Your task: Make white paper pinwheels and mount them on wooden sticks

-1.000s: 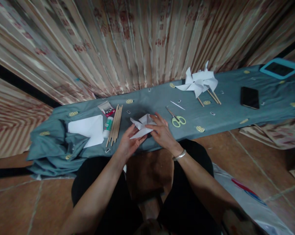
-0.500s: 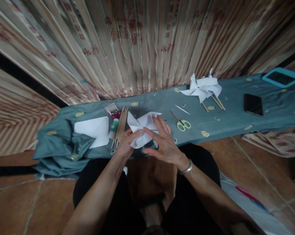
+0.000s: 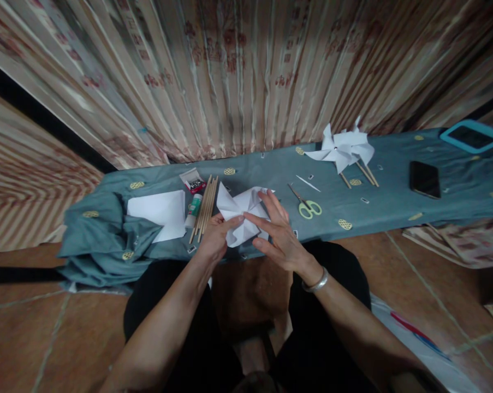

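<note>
A white paper pinwheel [image 3: 240, 234], its blades folded in to the middle, is held over the near edge of the cloth-covered table [image 3: 262, 169]. My left hand [image 3: 214, 240] grips its left side, thumb pressed on top near the centre and the other fingers underneath, mostly hidden. On the right side, my right hand [image 3: 285, 240] has its fingers spread, with the index fingertip touching the centre and other fingers over a blade. Just left of the pinwheel lie several wooden sticks [image 3: 206, 210], a glue stick [image 3: 194, 211] and an open small box of pins [image 3: 194, 181].
White paper sheets [image 3: 158, 213] lie at the left by bunched cloth. Green-handled scissors [image 3: 307, 208] and a thin white paper strip [image 3: 308, 183] are right of my hands. Finished pinwheels [image 3: 344, 150] on sticks, a dark phone [image 3: 425, 179] and a blue-framed tablet [image 3: 473, 136] lie farther right. A curtain [image 3: 238, 82] hangs behind.
The camera view has shifted slightly. Both hands stay at the pinwheel, the left thumb and right index finger still near its centre, with only small finger movement.
</note>
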A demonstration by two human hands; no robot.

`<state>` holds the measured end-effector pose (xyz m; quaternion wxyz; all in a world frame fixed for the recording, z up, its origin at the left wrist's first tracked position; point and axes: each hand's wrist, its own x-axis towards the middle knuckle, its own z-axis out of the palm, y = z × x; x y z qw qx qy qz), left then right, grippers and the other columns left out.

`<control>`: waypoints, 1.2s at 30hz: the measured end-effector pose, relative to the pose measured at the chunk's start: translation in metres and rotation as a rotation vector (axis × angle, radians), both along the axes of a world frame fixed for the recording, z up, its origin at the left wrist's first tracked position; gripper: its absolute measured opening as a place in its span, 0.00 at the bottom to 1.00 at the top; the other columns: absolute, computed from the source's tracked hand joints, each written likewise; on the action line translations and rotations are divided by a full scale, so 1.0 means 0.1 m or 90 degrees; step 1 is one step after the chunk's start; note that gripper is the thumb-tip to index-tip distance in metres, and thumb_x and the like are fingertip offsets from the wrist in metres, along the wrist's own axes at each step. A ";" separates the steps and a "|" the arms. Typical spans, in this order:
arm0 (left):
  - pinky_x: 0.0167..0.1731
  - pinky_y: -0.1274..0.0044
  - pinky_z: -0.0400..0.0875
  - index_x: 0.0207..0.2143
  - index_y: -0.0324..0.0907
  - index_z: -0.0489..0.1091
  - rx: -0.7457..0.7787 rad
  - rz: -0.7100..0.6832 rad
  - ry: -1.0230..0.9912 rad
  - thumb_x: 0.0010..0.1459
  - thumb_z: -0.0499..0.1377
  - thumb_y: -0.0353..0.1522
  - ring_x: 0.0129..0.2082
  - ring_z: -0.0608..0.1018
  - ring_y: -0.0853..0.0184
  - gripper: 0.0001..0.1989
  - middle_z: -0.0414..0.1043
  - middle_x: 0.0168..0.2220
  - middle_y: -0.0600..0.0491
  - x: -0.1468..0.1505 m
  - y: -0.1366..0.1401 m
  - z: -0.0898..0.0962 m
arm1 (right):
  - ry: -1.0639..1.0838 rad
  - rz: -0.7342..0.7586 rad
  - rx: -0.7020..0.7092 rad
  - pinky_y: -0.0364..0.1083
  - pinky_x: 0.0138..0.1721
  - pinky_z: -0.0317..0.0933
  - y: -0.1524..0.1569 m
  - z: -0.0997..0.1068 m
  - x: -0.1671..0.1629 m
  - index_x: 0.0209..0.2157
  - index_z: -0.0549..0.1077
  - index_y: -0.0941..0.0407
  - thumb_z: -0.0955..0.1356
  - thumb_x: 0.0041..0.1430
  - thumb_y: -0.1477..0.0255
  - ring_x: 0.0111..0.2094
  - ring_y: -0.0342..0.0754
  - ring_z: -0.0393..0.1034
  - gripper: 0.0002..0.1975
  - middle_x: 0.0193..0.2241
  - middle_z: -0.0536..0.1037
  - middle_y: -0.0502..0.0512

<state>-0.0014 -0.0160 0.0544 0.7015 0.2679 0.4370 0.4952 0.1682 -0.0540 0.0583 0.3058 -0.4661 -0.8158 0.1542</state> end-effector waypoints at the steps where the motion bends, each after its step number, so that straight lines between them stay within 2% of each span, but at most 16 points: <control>1: 0.34 0.74 0.73 0.30 0.36 0.79 -0.002 -0.003 0.004 0.29 0.75 0.32 0.26 0.79 0.66 0.20 0.80 0.28 0.50 0.00 0.00 0.01 | -0.007 -0.001 0.001 0.65 0.65 0.40 -0.01 0.01 0.00 0.60 0.67 0.50 0.63 0.63 0.54 0.71 0.60 0.29 0.27 0.71 0.43 0.56; 7: 0.30 0.76 0.71 0.29 0.36 0.79 -0.023 -0.015 0.021 0.28 0.74 0.30 0.24 0.78 0.66 0.19 0.80 0.26 0.50 0.00 0.01 0.04 | -0.050 -0.007 0.039 0.66 0.65 0.40 -0.04 0.03 -0.02 0.59 0.68 0.51 0.64 0.61 0.52 0.71 0.61 0.30 0.28 0.70 0.45 0.59; 11: 0.26 0.77 0.69 0.27 0.37 0.79 -0.032 -0.009 0.029 0.27 0.73 0.30 0.21 0.76 0.68 0.18 0.79 0.24 0.51 -0.02 0.01 0.01 | -0.089 -0.011 0.063 0.65 0.65 0.39 -0.06 0.03 -0.06 0.59 0.66 0.48 0.66 0.59 0.50 0.71 0.60 0.31 0.30 0.70 0.47 0.57; 17: 0.26 0.76 0.69 0.26 0.38 0.78 -0.013 0.001 0.048 0.27 0.72 0.31 0.21 0.76 0.66 0.16 0.79 0.23 0.52 -0.05 0.01 -0.05 | -0.103 -0.004 0.098 0.67 0.64 0.40 -0.07 0.04 -0.10 0.59 0.67 0.51 0.65 0.59 0.50 0.71 0.62 0.32 0.31 0.69 0.49 0.61; 19: 0.26 0.74 0.71 0.24 0.39 0.78 -0.006 0.041 0.049 0.27 0.72 0.30 0.22 0.77 0.64 0.15 0.79 0.23 0.51 -0.11 0.04 -0.04 | -0.074 -0.020 0.111 0.67 0.64 0.41 -0.06 0.08 -0.09 0.58 0.67 0.51 0.64 0.61 0.52 0.71 0.62 0.34 0.28 0.69 0.49 0.60; 21: 0.27 0.72 0.72 0.23 0.38 0.76 0.014 0.109 0.048 0.27 0.72 0.29 0.23 0.78 0.62 0.14 0.78 0.23 0.51 -0.23 0.11 0.00 | -0.020 -0.059 0.119 0.65 0.64 0.45 -0.02 0.13 -0.07 0.57 0.68 0.51 0.61 0.65 0.56 0.70 0.60 0.39 0.23 0.68 0.52 0.59; 24: 0.31 0.74 0.73 0.25 0.39 0.76 0.058 0.219 0.041 0.30 0.71 0.29 0.26 0.79 0.63 0.15 0.78 0.24 0.54 -0.54 0.24 0.12 | 0.078 -0.130 0.102 0.58 0.62 0.55 0.12 0.21 -0.06 0.53 0.72 0.52 0.61 0.67 0.63 0.63 0.54 0.60 0.18 0.60 0.68 0.60; 27: 0.32 0.79 0.73 0.24 0.41 0.72 0.108 0.337 0.027 0.31 0.69 0.29 0.26 0.78 0.69 0.13 0.76 0.23 0.59 -0.91 0.36 0.25 | 0.098 -0.113 0.042 0.52 0.53 0.66 0.32 0.29 -0.14 0.47 0.76 0.53 0.63 0.65 0.67 0.49 0.51 0.73 0.13 0.47 0.79 0.57; 30: 0.30 0.79 0.73 0.22 0.41 0.70 0.151 0.458 0.016 0.33 0.67 0.26 0.24 0.77 0.70 0.11 0.75 0.22 0.59 -1.18 0.40 0.33 | -0.013 -0.006 -0.005 0.50 0.51 0.67 0.57 0.31 -0.33 0.40 0.78 0.54 0.64 0.64 0.72 0.45 0.50 0.75 0.11 0.41 0.81 0.55; 33: 0.29 0.81 0.74 0.22 0.40 0.71 0.172 0.502 0.004 0.35 0.65 0.25 0.24 0.77 0.71 0.08 0.76 0.22 0.59 -1.32 0.39 0.35 | -0.098 0.024 -0.002 0.50 0.54 0.64 0.87 0.27 -0.62 0.37 0.79 0.58 0.65 0.62 0.75 0.51 0.53 0.72 0.10 0.49 0.78 0.61; 36: 0.31 0.80 0.75 0.22 0.41 0.72 0.171 0.500 0.003 0.36 0.65 0.23 0.26 0.77 0.71 0.08 0.77 0.24 0.59 -1.38 0.37 0.34 | -0.178 0.025 0.007 0.51 0.56 0.62 1.22 0.19 -0.92 0.37 0.79 0.60 0.64 0.62 0.78 0.53 0.53 0.69 0.10 0.53 0.74 0.63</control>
